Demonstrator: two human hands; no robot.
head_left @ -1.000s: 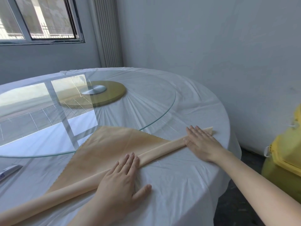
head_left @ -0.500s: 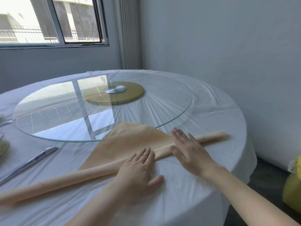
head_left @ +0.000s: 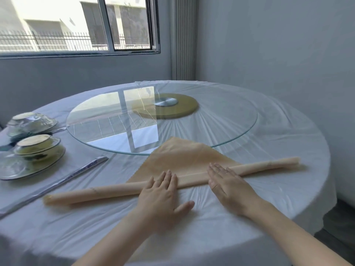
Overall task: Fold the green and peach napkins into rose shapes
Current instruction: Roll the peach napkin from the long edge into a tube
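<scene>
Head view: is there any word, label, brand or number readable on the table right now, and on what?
Nothing can be read as text.
Long wrapped packet: dark blue print near its far end, too blurred to read.
Peach napkin: faint marks on the rolled part near each end, too small to tell whether they are lettering.
Wrapped dishes: no lettering visible.

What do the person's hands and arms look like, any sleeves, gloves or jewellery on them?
The left hand and right hand are bare, with no gloves. The left forearm and right forearm are bare too: no sleeves, watch or bracelet in view. The picture is too soft to rule out a thin ring.
</scene>
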